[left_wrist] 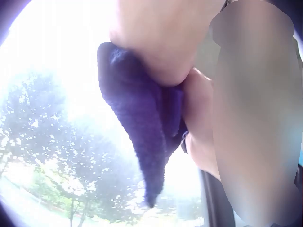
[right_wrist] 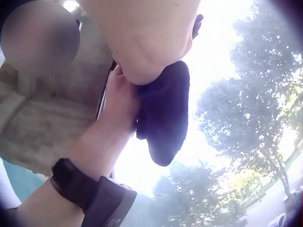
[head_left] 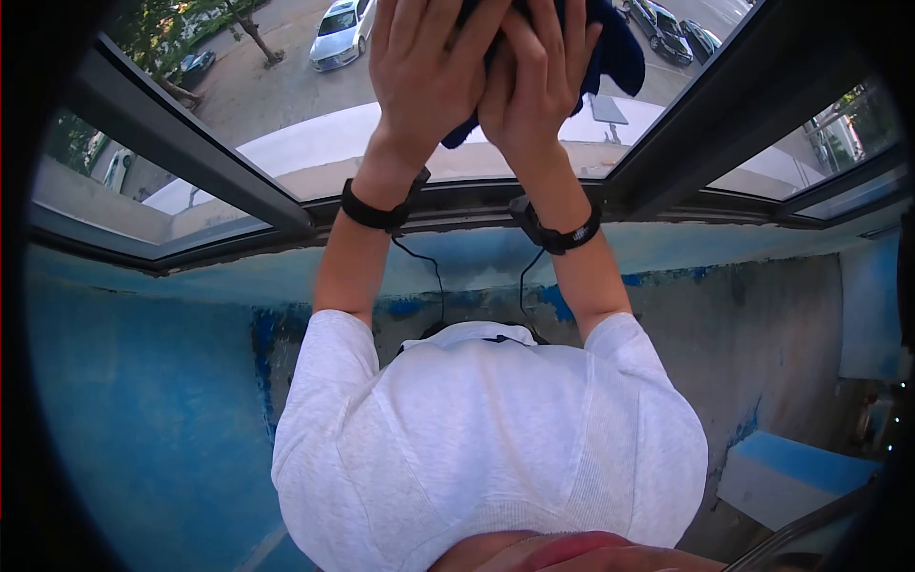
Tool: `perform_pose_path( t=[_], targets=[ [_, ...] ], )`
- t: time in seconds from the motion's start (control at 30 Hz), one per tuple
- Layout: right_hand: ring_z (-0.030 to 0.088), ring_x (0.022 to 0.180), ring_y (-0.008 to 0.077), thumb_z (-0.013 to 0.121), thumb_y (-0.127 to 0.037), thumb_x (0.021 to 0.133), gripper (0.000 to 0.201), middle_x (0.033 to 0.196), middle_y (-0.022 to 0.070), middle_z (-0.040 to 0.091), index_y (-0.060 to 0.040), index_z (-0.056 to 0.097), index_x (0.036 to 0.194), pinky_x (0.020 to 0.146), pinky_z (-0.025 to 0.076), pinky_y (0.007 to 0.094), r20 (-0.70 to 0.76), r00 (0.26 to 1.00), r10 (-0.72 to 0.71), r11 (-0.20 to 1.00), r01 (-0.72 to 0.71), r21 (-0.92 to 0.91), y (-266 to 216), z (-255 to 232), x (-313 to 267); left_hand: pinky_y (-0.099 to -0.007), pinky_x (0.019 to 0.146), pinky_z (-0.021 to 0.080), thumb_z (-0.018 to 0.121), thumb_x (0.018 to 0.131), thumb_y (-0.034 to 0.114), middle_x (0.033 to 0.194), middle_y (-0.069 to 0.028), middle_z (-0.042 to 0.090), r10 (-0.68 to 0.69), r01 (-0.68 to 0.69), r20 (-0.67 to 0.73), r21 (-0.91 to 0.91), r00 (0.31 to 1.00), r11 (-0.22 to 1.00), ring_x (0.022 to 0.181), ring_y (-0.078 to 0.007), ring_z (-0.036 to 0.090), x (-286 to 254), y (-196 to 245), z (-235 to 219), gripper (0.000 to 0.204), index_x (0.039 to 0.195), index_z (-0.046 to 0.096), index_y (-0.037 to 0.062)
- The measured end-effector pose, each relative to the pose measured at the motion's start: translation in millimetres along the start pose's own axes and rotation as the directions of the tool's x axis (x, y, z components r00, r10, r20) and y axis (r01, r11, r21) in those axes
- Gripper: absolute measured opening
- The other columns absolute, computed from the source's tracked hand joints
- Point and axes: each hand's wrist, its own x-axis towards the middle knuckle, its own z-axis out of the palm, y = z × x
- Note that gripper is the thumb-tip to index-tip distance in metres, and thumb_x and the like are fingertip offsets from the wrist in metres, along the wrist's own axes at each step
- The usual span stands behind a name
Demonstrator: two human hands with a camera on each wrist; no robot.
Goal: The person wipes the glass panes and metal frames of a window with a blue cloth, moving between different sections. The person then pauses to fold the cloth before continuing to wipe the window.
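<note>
Both hands [head_left: 427, 81] [head_left: 536, 91] rest, grip unclenched, on a navy cloth [head_left: 620, 52] — fuzzy, bunched, drooping.

Head view faces down; close wrist views seemingly share hazy trees [right_wrist: 253, 113].

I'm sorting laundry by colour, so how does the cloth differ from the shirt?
The cloth is dark blue; the shirt is whitish. The cloth is bunched, jutting out from under the left hand and right hand, while the shirt is worn, spread over the person's torso. Both look like fabric.
</note>
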Motion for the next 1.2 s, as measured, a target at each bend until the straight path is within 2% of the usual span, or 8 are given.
perform_pose_path(
  t=[0.07, 0.27, 0.37, 0.7, 0.8, 0.9, 1.03, 1.2],
  targets=[
    [0.036, 0.141, 0.0399, 0.046, -0.024, 0.099, 0.030, 0.141, 0.0111, 0.055, -0.0132, 0.063, 0.122, 0.118, 0.017, 0.0516, 0.132, 0.991, 0.002, 0.999, 0.005, -0.052, -1, -9, -39, -0.0424, 0.117, 0.025, 0.049, 0.096, 0.027, 0.142, -0.0078, 0.056, -0.111, 0.111, -0.005, 0.020, 0.994, 0.994, 0.139, -0.0273, 0.041, -46, 6, 3, 0.035, 0.123, 0.069, 0.0168],
    [0.026, 0.143, 0.0465, 0.049, -0.025, 0.099, 0.035, 0.146, 0.0167, 0.043, -0.0091, 0.054, 0.130, 0.117, 0.010, 0.0599, 0.434, 0.901, -0.005, 0.996, 0.042, -0.075, -25, -33, -182, -0.0504, 0.119, 0.019, 0.047, 0.097, 0.031, 0.153, -0.0089, 0.041, -0.170, 0.157, 0.146, 0.095, 0.975, 0.983, 0.147, -0.0300, 0.027, -229, 23, 2, 0.039, 0.129, 0.065, 0.0190],
    [0.022, 0.144, 0.0474, 0.049, -0.023, 0.099, 0.036, 0.147, 0.0173, 0.039, -0.0083, 0.051, 0.132, 0.116, 0.010, 0.0622, 0.476, 0.878, 0.053, 0.996, -0.013, -0.087, -48, -33, -221, -0.0518, 0.119, 0.019, 0.048, 0.096, 0.032, 0.153, -0.0075, 0.041, -0.182, 0.167, 0.192, 0.093, 0.964, 0.982, 0.147, -0.0286, 0.027, -259, 23, -16, 0.039, 0.129, 0.065, 0.0203],
    [0.028, 0.142, 0.0446, 0.045, -0.027, 0.102, 0.036, 0.144, 0.0179, 0.045, -0.0040, 0.058, 0.125, 0.117, 0.009, 0.0576, 0.335, 0.940, 0.068, 0.996, -0.084, 0.033, -111, 53, -114, -0.0545, 0.119, 0.019, 0.048, 0.097, 0.036, 0.152, -0.0118, 0.042, -0.237, 0.220, 0.119, 0.142, 0.964, 0.965, 0.146, -0.0335, 0.028, -166, -69, -67, 0.041, 0.131, 0.061, 0.0178],
    [0.039, 0.139, 0.0360, 0.048, -0.038, 0.099, 0.043, 0.140, 0.0097, 0.054, -0.0060, 0.068, 0.120, 0.115, 0.019, 0.0517, 0.345, 0.935, 0.077, 0.967, -0.155, 0.203, -135, 67, -74, -0.0546, 0.118, 0.020, 0.048, 0.098, 0.036, 0.153, -0.0193, 0.038, -0.327, 0.310, 0.066, 0.186, 0.943, 0.932, 0.146, -0.0389, 0.026, -154, -87, -83, 0.047, 0.138, 0.054, 0.0102],
    [0.042, 0.138, 0.0293, 0.054, -0.038, 0.093, 0.045, 0.141, 0.0059, 0.055, -0.0061, 0.069, 0.121, 0.116, 0.021, 0.0464, 0.453, 0.890, -0.045, 0.971, -0.066, 0.228, -138, 73, -68, -0.0560, 0.117, 0.019, 0.043, 0.103, 0.039, 0.157, -0.0275, 0.024, -0.460, 0.458, 0.023, 0.069, 0.888, 0.886, 0.147, -0.0460, 0.017, -157, -83, -90, 0.059, 0.146, 0.038, -0.0007],
    [0.044, 0.137, 0.0299, 0.056, -0.037, 0.092, 0.042, 0.140, 0.0062, 0.056, -0.0068, 0.071, 0.117, 0.116, 0.023, 0.0450, 0.496, 0.866, -0.062, 0.951, -0.100, 0.293, -118, 54, -63, -0.0592, 0.116, 0.012, 0.040, 0.102, 0.046, 0.160, -0.0279, 0.011, -0.480, 0.480, -0.027, 0.060, 0.877, 0.875, 0.148, -0.0480, 0.006, -148, -64, -65, 0.068, 0.153, 0.024, 0.0030],
    [0.043, 0.137, 0.0346, 0.052, -0.037, 0.095, 0.041, 0.135, 0.0102, 0.059, -0.0055, 0.071, 0.113, 0.118, 0.016, 0.0478, 0.400, 0.915, -0.059, 0.982, -0.018, 0.187, -49, 2, -51, -0.0590, 0.116, 0.013, 0.043, 0.102, 0.041, 0.160, -0.0254, 0.020, -0.432, 0.431, -0.043, -0.025, 0.901, 0.902, 0.148, -0.0462, 0.011, -115, 2, -13, 0.060, 0.149, 0.034, 0.0043]
  ],
)
